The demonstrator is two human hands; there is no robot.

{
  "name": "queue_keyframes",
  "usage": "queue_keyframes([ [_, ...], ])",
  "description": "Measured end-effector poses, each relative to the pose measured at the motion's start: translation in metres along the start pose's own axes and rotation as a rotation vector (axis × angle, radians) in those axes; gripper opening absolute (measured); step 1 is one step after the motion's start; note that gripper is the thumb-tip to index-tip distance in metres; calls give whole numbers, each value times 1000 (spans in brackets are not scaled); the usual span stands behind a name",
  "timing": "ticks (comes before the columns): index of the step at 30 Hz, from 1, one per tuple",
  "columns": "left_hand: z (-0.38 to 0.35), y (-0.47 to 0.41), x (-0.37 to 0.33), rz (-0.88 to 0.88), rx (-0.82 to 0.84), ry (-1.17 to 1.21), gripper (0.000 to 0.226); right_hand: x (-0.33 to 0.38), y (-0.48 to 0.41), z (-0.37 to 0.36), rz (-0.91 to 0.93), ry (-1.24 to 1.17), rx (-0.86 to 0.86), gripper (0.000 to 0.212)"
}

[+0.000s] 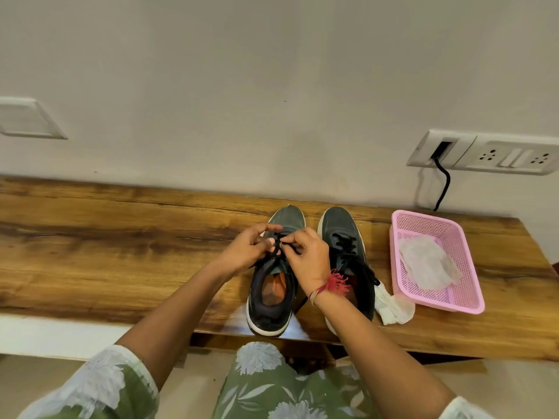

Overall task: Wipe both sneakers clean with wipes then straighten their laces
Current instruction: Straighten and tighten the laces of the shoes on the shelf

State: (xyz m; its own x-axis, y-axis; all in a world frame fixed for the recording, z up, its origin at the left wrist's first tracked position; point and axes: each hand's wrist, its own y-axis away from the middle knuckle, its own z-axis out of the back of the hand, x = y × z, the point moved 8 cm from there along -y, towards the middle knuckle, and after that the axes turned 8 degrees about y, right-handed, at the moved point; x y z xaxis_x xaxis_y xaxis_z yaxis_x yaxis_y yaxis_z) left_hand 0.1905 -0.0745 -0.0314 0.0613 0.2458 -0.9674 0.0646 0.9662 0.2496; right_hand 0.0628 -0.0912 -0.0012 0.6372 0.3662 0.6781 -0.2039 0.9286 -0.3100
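Note:
Two dark grey sneakers with white soles stand side by side on the wooden bench (121, 237), toes toward the wall. Over the left sneaker (272, 297), my left hand (246, 249) and my right hand (305, 255) each pinch its black laces (279, 246) above the tongue. The right sneaker (341, 231) has its black laces lying loosely crossed; my right wrist hides its heel. A crumpled white wipe (393, 303) lies on the bench beside the right sneaker.
A pink plastic basket (465, 279) with a white wipe (429, 261) inside stands on the bench's right end. A wall socket panel (484, 154) with a black cable (443, 186) is behind it. The bench's front edge is near my lap.

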Motion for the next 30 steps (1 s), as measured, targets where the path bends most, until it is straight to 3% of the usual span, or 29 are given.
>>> queue_keyframes([
  [4, -4, -1, -2, -18, 76, -24, 27, -13, -1, -3, -129, -165, 9, 15],
  [7, 7, -2, -4, -76, -68, -113, 25, -19, 1, -4, -187, -235, 21, 17],
  [11, 13, 3, -6, -144, -228, -412, 16, -23, 1, 0, -256, -233, 26, 10],
  [16, 22, 17, -15, -146, -325, -814, 18, -25, 7, 14, -345, -79, 30, 8],
  [20, 36, 28, -10, -143, -393, -841, 18, -38, 15, 20, -479, 26, 86, 10],
  [26, 27, 32, -14, -175, -387, -1023, 19, -30, 14, 15, -453, 251, 175, 13],
  [30, 32, 32, -11, -129, -423, -986, 16, -40, 11, 16, -462, 368, 193, 14],
])
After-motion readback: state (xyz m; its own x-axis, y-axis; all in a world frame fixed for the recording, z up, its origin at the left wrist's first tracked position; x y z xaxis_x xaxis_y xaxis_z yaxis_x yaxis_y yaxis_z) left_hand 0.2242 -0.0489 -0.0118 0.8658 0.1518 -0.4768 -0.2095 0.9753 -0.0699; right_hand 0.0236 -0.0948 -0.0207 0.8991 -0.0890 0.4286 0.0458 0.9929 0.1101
